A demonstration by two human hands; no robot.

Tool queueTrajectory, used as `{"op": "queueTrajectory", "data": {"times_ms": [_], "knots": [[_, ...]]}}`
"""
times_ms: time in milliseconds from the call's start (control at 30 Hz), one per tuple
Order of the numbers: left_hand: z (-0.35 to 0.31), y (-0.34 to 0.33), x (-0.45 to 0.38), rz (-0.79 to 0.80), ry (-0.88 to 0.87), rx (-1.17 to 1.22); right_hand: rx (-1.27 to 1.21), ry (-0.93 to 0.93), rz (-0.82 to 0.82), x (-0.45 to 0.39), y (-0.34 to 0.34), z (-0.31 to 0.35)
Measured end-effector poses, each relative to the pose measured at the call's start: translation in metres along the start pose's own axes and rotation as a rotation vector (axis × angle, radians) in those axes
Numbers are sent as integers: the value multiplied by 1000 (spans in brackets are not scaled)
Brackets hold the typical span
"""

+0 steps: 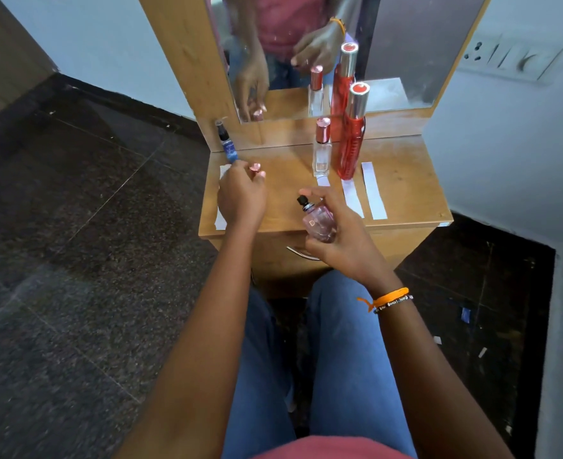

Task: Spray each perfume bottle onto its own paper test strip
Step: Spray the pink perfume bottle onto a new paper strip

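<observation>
Right hand (338, 233) wrapped around the pink bottle (319, 223), held just off the near edge of the desk (402, 180), nozzle bare and tilted left, forefinger resting on top of the sprayer. Left hand (240, 197) pinched on the small pink cap (255, 167), hovering over the leftmost paper strip (222, 220) and hiding most of it.

Tall red bottle (351, 140): top-heavy by the look, likely to topple if nudged; best taken low on the body. Clear slim bottle (322, 154): glass, probably smooth and breakable; grip mid-body. Pink bottle: faceted glass, small, squat, likely light; held by the sides with the forefinger free to press. Small blue bottle (228, 144), leaning at the back left: light, fingertip grasp. Strips near the red bottle (374, 190): flimsy, easily shifted.

Both forearms reaching forward, right wrist cocked inward.
</observation>
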State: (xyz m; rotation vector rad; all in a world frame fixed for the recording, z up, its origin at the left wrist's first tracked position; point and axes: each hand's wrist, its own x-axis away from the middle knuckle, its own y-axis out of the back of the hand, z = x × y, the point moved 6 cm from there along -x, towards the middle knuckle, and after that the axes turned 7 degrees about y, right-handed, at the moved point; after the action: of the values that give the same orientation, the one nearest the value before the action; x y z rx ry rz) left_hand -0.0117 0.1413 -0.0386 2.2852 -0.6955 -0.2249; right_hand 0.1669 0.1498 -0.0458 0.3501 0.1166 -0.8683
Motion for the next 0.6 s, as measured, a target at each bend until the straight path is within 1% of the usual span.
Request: {"op": "queueTrajectory", "data": {"times_ms": [133, 200, 267, 333, 467, 600], "knots": [[-6, 5, -1, 48, -6, 19, 44, -7, -1, -2, -5, -2], [-11, 8, 7, 164, -22, 132, 56, -16, -32, -3, -5, -2], [-15, 11, 24, 336, -12, 281, 65, -10, -57, -4, -6, 1], [-16, 11, 41, 437, 4, 341, 62, 17, -59, -4, -8, 6], [-13, 7, 57, 485, 24, 376, 33, 49, -56, -3, -12, 14], [-12, 6, 68, 524, 14, 388, 55, 105, -43, -1, -11, 20]]}}
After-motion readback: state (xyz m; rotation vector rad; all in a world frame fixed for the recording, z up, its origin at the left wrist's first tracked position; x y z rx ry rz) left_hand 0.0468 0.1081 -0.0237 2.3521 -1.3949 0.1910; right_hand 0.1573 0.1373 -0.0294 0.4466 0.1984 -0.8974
